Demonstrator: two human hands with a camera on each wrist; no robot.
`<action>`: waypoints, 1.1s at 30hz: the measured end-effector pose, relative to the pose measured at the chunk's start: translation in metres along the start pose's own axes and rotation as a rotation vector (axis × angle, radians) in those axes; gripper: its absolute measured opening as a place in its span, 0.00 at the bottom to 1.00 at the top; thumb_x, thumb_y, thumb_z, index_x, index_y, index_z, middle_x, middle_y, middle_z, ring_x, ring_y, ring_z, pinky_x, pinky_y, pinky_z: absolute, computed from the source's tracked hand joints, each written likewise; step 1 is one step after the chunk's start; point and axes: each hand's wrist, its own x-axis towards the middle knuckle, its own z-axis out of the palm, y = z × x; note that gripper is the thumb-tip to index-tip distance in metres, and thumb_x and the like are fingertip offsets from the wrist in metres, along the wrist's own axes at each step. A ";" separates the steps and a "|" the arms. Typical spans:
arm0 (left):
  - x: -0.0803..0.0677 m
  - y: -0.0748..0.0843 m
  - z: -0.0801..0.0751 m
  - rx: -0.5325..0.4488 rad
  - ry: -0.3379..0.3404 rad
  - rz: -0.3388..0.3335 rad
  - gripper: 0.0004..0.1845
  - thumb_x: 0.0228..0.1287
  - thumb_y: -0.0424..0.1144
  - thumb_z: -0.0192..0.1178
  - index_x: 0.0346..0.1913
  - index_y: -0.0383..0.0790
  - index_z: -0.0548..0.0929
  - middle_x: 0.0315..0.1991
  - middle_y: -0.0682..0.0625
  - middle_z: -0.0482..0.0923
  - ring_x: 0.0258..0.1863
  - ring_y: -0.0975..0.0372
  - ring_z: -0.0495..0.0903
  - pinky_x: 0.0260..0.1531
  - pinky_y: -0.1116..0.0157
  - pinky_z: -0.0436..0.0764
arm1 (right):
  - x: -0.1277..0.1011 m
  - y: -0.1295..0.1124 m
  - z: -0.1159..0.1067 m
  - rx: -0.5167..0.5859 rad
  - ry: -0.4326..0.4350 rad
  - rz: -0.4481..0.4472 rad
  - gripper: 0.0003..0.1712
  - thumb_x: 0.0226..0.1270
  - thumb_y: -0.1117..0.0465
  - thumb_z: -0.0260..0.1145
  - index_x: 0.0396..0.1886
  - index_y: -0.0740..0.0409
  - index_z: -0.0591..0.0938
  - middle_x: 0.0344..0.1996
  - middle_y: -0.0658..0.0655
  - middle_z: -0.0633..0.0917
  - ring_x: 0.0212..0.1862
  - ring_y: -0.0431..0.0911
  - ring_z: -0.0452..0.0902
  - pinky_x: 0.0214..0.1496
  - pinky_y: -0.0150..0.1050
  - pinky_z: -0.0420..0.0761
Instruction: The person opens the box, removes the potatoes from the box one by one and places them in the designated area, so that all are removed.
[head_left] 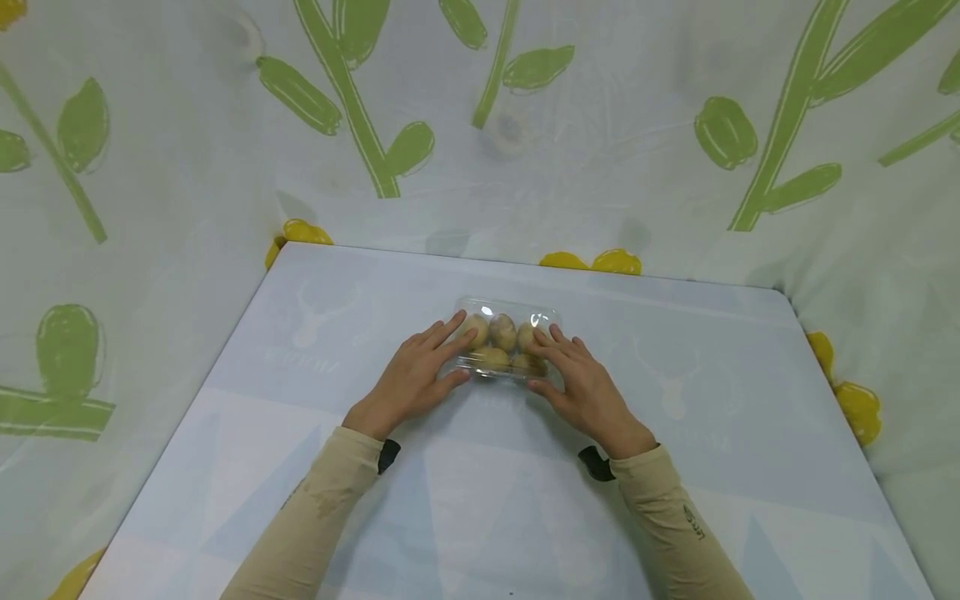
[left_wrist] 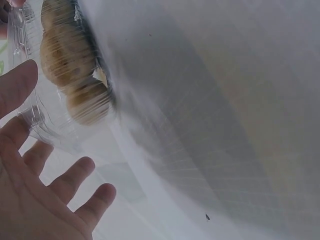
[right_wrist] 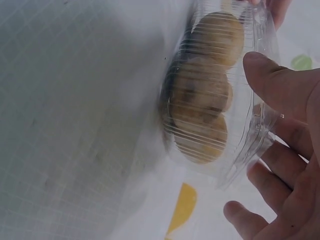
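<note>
A clear plastic clamshell box (head_left: 506,302) stands toward the back of the table with its lid down. Several roundish yellow-brown items (head_left: 502,332), like small potatoes or fruits, show through the plastic. My left hand (head_left: 408,375) touches the box's left end, its spread fingers at the lid and its thumb near the front edge. On the opposite end, my right hand (head_left: 588,392) touches the lid corner the same way. In the right wrist view, the thumb (right_wrist: 272,82) lies against the ribbed box's rim. Some fingertips are hidden behind the plastic in both wrist views.
The white and pale-blue table (head_left: 487,500) has printed deer heads and triangles. Behind it and along the sides hangs a white curtain (head_left: 600,167) with green stems and yellow flowers. Dark bands (head_left: 596,463) sit at both wrists.
</note>
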 end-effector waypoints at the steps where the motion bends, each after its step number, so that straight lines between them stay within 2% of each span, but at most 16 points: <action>1: 0.000 0.000 0.000 0.000 -0.001 -0.001 0.34 0.70 0.49 0.65 0.75 0.47 0.70 0.80 0.49 0.55 0.72 0.41 0.65 0.66 0.44 0.68 | 0.000 0.000 0.000 0.001 0.001 -0.002 0.34 0.61 0.58 0.77 0.66 0.61 0.78 0.73 0.59 0.71 0.76 0.57 0.60 0.74 0.62 0.60; 14: 0.000 -0.001 -0.002 0.002 -0.001 0.003 0.33 0.72 0.52 0.62 0.75 0.48 0.70 0.80 0.51 0.56 0.71 0.41 0.66 0.66 0.44 0.68 | -0.001 0.000 0.000 -0.001 -0.019 0.011 0.32 0.66 0.57 0.73 0.67 0.62 0.77 0.74 0.59 0.69 0.77 0.56 0.58 0.76 0.59 0.58; 22: 0.000 -0.001 -0.002 0.006 0.008 0.010 0.32 0.72 0.52 0.62 0.74 0.47 0.72 0.79 0.50 0.58 0.70 0.40 0.68 0.65 0.43 0.69 | -0.002 0.001 0.002 -0.013 0.021 -0.034 0.32 0.65 0.59 0.74 0.67 0.64 0.78 0.72 0.62 0.72 0.75 0.59 0.62 0.74 0.60 0.60; 33: 0.001 -0.002 -0.002 0.001 0.004 -0.004 0.32 0.73 0.55 0.60 0.74 0.48 0.72 0.79 0.51 0.58 0.71 0.40 0.66 0.67 0.42 0.66 | -0.001 0.000 0.001 -0.012 0.017 -0.017 0.30 0.70 0.56 0.70 0.67 0.62 0.78 0.71 0.60 0.72 0.75 0.57 0.62 0.75 0.60 0.60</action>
